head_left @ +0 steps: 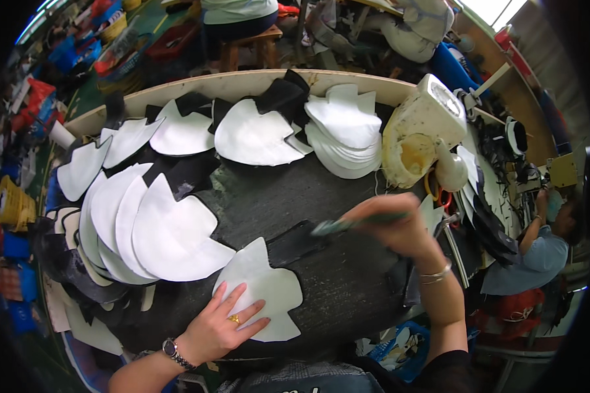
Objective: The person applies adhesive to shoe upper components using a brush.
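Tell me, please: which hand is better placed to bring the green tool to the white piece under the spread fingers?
Probably the right hand: it holds the green tool, close to the white piece. The left hand lies spread on that piece and seems better placed to steady it.

Green floor, wooden stool beyond the worktable — bright window, upper right.

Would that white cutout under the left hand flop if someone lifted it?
The white cutout would probably bend, being broad and thin. That thinness suggests lightness. Lying flat beneath the left hand, it might slide if pushed.
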`<state>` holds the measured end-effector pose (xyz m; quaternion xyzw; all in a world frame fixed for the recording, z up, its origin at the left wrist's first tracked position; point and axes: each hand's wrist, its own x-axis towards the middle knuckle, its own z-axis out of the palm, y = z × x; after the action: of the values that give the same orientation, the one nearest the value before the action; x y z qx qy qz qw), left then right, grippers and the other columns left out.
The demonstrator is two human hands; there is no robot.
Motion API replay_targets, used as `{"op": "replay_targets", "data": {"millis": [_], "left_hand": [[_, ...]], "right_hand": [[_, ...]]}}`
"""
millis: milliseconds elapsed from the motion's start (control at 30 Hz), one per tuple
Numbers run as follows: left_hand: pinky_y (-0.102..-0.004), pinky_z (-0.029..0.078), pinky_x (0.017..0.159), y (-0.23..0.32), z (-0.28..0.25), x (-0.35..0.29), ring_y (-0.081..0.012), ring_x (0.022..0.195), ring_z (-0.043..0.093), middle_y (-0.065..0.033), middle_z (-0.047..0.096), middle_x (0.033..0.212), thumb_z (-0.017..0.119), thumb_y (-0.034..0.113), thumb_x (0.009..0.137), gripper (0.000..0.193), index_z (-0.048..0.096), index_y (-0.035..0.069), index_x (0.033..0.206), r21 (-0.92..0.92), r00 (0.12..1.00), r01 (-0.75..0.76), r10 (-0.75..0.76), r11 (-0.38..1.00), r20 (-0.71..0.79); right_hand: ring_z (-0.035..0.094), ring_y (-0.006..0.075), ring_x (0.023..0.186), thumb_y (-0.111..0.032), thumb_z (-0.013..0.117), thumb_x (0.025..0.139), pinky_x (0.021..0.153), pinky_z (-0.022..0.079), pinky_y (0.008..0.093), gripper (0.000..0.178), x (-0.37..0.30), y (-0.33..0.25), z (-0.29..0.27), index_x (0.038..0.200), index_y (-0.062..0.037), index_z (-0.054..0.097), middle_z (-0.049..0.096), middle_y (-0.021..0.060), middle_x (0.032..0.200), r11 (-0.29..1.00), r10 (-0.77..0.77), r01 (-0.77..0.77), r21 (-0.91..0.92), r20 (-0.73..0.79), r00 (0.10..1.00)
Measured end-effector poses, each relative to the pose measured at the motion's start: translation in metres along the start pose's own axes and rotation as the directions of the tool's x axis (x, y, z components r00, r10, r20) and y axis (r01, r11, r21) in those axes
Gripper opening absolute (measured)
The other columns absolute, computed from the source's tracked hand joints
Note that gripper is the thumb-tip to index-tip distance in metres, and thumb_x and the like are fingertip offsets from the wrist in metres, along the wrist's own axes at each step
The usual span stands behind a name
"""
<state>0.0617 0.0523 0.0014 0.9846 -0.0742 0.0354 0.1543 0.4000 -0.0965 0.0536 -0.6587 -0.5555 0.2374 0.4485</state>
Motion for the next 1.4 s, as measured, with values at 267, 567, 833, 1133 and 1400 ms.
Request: {"op": "replay_targets", "data": {"millis": [267,567,833,1133,1400], "left_hand": [[-0.0594,0.043,0.106,-0.001,0.003,-0.001,-0.0391,0.128,0.053,-0.0003,0.063,0.132,0.061,0.019,0.084,0.034,0.070,0.026,0.117,-0.058,0.999,0.038,-0.038,0.998,0.006],[-0.0592,0.041,0.108,-0.003,0.003,-0.003,-0.0382,0.130,0.051,0.0013,0.062,0.135,0.062,0.020,0.085,0.036,0.070,0.027,0.119,-0.055,0.999,0.035,-0.033,0.998,0.030],[-0.0589,0.042,0.107,0.000,-0.003,0.001,-0.0378,0.130,0.051,0.0021,0.061,0.136,0.064,0.013,0.080,0.042,0.071,0.028,0.118,-0.088,0.996,0.082,-0.079,0.993,0.037],[-0.0545,0.043,0.108,-0.009,-0.023,0.008,-0.0372,0.127,0.055,0.0003,0.062,0.135,0.061,0.000,0.079,0.051,0.070,0.029,0.121,-0.225,0.989,0.129,-0.108,0.966,0.100],[-0.0346,0.052,0.099,-0.020,-0.080,0.046,-0.0273,0.106,0.070,-0.0201,0.072,0.109,0.043,-0.024,0.082,0.044,0.073,-0.003,0.107,-0.735,0.704,0.123,-0.580,0.667,-0.409]], "right_hand": [[0.071,0.0275,0.097,0.013,0.063,0.068,0.086,0.055,0.0357,0.036,0.071,0.024,0.038,0.099,-0.0015,0.073,0.074,0.0145,0.101,0.986,-0.165,0.148,0.082,0.648,0.743],[0.070,0.0310,0.088,0.011,0.062,0.067,0.080,0.054,0.0374,0.031,0.097,-0.007,0.066,0.095,0.0009,0.072,0.073,0.0152,0.090,0.919,-0.393,0.299,0.257,0.666,0.635],[0.070,0.0301,0.101,0.013,0.069,0.060,0.088,0.056,0.0372,0.036,0.059,0.000,-0.030,0.093,-0.0005,0.072,0.072,0.0121,0.101,0.957,0.173,0.071,-0.282,0.748,0.641],[0.069,0.0307,0.093,0.012,0.063,0.067,0.084,0.054,0.0394,0.035,0.028,-0.007,-0.028,0.097,-0.0029,0.071,0.071,0.0128,0.097,0.965,0.038,0.127,-0.229,0.603,0.796],[0.067,0.0220,0.083,0.000,0.069,0.087,0.075,0.052,0.0310,0.026,-0.015,0.041,-0.087,0.112,-0.0042,0.065,0.066,0.0136,0.092,0.899,-0.036,-0.289,-0.329,-0.713,0.700]]}}
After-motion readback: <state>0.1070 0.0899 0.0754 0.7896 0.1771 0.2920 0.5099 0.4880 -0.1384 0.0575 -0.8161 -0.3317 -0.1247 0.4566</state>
